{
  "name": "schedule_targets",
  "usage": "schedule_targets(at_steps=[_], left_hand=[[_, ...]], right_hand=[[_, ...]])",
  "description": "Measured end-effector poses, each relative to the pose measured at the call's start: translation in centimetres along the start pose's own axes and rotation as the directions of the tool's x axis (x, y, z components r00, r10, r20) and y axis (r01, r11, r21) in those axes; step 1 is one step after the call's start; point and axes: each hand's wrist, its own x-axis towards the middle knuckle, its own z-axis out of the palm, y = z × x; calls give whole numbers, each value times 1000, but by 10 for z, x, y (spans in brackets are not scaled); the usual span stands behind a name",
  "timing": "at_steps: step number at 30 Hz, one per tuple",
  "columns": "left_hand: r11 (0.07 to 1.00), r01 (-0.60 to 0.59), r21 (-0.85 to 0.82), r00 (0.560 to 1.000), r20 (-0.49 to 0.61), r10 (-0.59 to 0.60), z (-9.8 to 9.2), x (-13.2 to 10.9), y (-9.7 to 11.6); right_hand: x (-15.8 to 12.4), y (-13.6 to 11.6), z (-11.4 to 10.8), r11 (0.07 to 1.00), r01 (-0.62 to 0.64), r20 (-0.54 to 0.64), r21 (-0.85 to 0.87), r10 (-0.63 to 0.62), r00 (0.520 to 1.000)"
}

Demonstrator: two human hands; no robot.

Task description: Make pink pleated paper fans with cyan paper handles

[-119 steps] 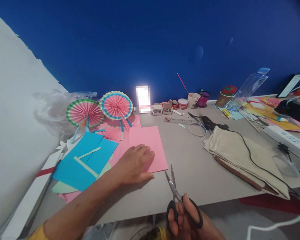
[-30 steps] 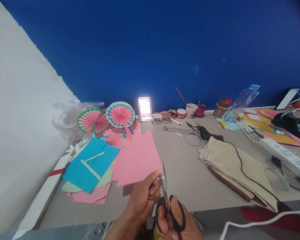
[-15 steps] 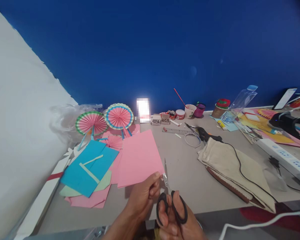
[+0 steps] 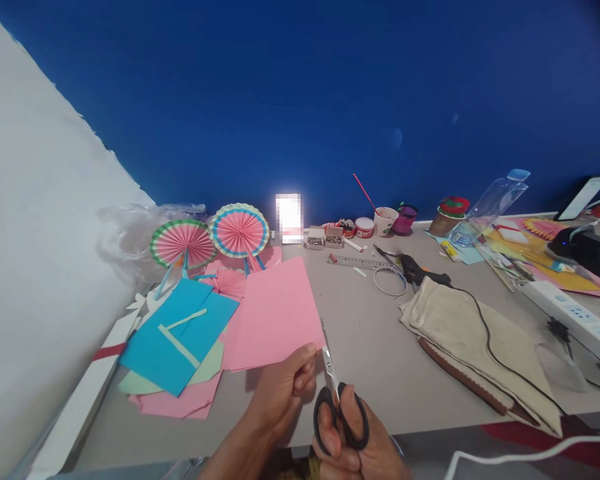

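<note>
Pinched between the thumb and fingers of my left hand (image 4: 285, 387) is the lower right corner of a pink paper sheet (image 4: 283, 313). My right hand (image 4: 357, 437) grips a pair of scissors (image 4: 329, 363) by its black handles, thumb and fingers through the loops. The metal blades point away from me and lie along the sheet's right edge, close to my left fingertips. Whether they are cutting into the paper I cannot tell. Left of the sheet, blue paper (image 4: 180, 347) with thin pale green strips lies over green and pink paper.
Two round pleated paper fans (image 4: 239, 231) stand at the back left. A ruler (image 4: 357, 261), a glue gun (image 4: 420, 270) and a paper cup (image 4: 385, 221) are behind. To the right lie a folded beige cloth (image 4: 475, 347), a black cable and a power strip (image 4: 575, 313).
The scissors have tilted slightly left and their blades look more closed against the sheet's edge. The whole view has shifted a little. My left hand keeps its pinch on the corner.
</note>
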Motion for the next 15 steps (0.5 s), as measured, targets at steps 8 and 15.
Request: schedule_targets(at_steps=[8, 15], left_hand=[[996, -5, 85, 997, 79, -2, 1, -7, 2], [995, 13, 94, 998, 52, -18, -2, -8, 2]], right_hand=[[12, 4, -4, 999, 23, -49, -45, -25, 998], [13, 5, -7, 999, 11, -69, -44, -14, 998]])
